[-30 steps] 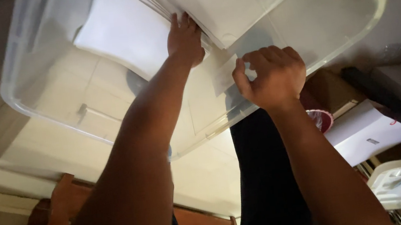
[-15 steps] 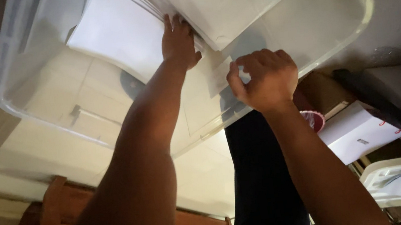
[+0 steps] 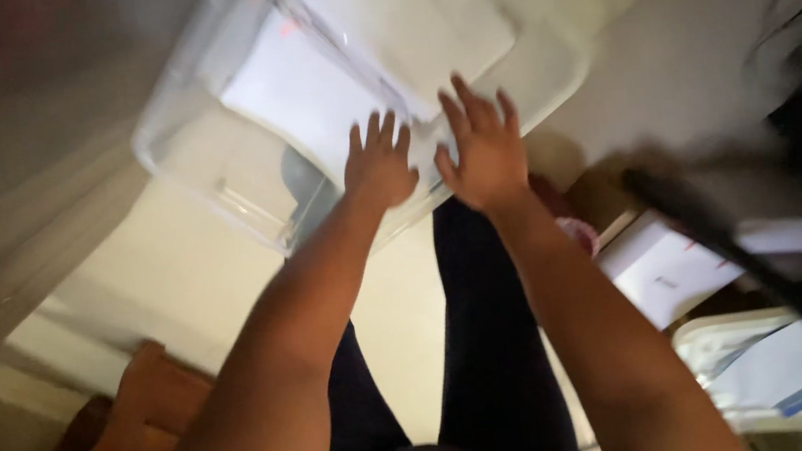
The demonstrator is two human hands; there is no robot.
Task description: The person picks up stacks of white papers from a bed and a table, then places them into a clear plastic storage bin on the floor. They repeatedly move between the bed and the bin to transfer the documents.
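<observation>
Two bare arms reached up the middle of the frame toward the largest thing in view, a clear plastic bin (image 3: 204, 172) that filled the upper centre and upper left and sat on a pale floor (image 3: 176, 281). The picture was blurred by motion, so fine detail was lost. Below the bin, the person's legs in dark trousers (image 3: 490, 346) ran down the centre. Inside the bin lay a broad white sheet (image 3: 296, 101), and a second white stack (image 3: 408, 23) overlapped it toward the upper right. At the right edge stood a white box (image 3: 663, 271), with a pale tray of papers (image 3: 790, 372) under it at the lower right and a dark bar (image 3: 760, 280) slanting across both; a brown wooden piece (image 3: 144, 401) showed at the lower left. The left hand (image 3: 379, 165) lay at the near edge of the broad sheet, its grip wide, fingers spread and holding nothing. The right hand (image 3: 485, 150) lay just beside it over the near edge of the papers, equally splayed and empty; whether either palm pressed on the paper or hovered just above it could not be told. By the look of it, the step in hand was handling the papers inside the bin, with both palms flat rather than pinching. To lift a sheet from here would call for the fingers to curl under an edge and close on it, since neither hand held one.
</observation>
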